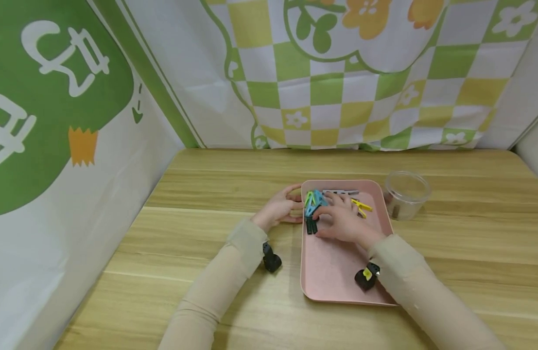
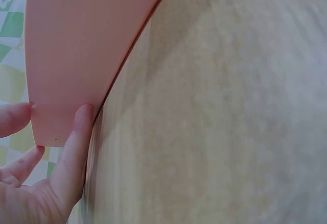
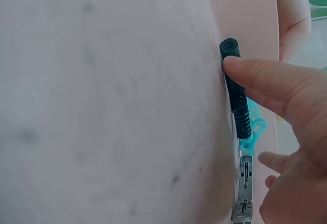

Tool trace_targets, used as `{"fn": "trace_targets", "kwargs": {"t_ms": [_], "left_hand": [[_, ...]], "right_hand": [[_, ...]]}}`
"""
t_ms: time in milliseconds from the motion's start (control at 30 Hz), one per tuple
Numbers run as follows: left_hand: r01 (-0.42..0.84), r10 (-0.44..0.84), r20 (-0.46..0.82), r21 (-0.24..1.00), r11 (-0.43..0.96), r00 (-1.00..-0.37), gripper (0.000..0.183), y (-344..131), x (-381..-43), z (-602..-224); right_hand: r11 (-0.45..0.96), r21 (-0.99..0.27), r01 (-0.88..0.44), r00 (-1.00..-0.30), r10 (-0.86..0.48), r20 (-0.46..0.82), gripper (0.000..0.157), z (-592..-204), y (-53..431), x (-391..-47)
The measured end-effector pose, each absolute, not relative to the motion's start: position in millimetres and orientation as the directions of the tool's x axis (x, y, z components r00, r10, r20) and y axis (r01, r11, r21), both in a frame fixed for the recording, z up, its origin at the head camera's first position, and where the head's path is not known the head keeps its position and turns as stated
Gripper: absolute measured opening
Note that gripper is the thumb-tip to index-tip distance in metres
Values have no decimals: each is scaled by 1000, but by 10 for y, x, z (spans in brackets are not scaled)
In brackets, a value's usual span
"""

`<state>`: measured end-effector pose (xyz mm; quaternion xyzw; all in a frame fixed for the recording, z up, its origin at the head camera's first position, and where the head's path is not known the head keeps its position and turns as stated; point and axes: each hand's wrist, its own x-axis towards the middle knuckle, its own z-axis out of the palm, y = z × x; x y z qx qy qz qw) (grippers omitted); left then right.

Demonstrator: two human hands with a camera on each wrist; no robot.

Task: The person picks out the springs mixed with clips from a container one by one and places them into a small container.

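My right hand (image 1: 345,221) reaches into a pink tray (image 1: 338,272), its fingers fairly straight. In the right wrist view, the thumb touches dark, ribbed coil-like pieces (image 3: 236,94) lying on the tray floor. Beside those pieces (image 1: 311,225), blue clips (image 1: 311,206) and a lime-green clip (image 1: 310,198) are bunched at the tray's left side. Yellow clips (image 1: 361,206) and grey slotted clips (image 1: 340,191) lie farther right and back, partly hidden by the right hand. Outside the left wall, my left hand (image 1: 279,209) touches the tray with spread fingers, the thumb against its side.
A clear round plastic container (image 1: 407,194) stands on the wooden table (image 1: 216,194), just right of the tray. Behind the table's back edge hangs a checkered cloth (image 1: 321,102). A printed white and green sheet (image 1: 98,204) borders the left side.
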<state>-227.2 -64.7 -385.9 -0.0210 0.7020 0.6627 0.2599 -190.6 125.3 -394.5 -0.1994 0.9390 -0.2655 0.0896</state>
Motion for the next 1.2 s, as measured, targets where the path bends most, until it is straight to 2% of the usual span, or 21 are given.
{"fn": "trace_targets", "kwargs": {"t_ms": [1200], "left_hand": [[-380, 312, -399, 917, 124, -862, 65, -638, -2286, -3874]], "right_hand": [[791, -513, -334, -909, -415, -47, 22, -3946, 1266, -1909]]}}
